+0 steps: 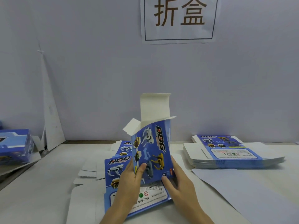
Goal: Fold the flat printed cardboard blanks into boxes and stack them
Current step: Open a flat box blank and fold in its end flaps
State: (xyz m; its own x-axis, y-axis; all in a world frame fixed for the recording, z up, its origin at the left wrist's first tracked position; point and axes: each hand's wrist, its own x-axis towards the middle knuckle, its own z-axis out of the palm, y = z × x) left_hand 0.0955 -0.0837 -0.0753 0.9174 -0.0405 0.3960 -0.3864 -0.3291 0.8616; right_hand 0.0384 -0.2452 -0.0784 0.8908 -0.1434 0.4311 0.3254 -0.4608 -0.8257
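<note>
Fingers (176, 165) either side, upright box (152, 147) between

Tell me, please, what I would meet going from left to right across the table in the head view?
A folded box at the far left → leaning white sheet → half-opened box held upright → stack of flat blanks at the right.

Single head-worn wide-angle view, forward and downward, close above the table (40, 188), toward the wall (97, 78).
</note>
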